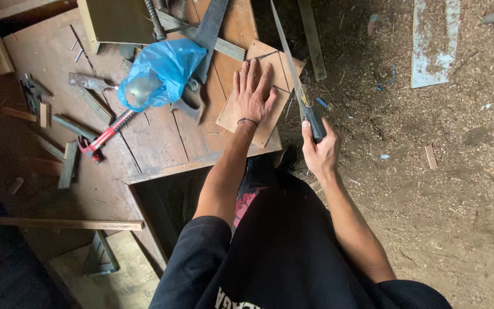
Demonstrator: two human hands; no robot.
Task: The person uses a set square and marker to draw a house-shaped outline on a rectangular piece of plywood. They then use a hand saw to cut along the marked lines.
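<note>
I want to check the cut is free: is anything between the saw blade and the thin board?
Nothing visible. The right hand grips the saw, whose blade lies along the board edge. The left hand lies flat on the board, left of the blade and apart from it.

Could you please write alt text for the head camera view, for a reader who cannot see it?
Seen from above, a person's left hand presses flat on a thin wooden board on a workbench while the right hand grips a handsaw at the board's edge. A blue plastic bag lies nearby.
</note>
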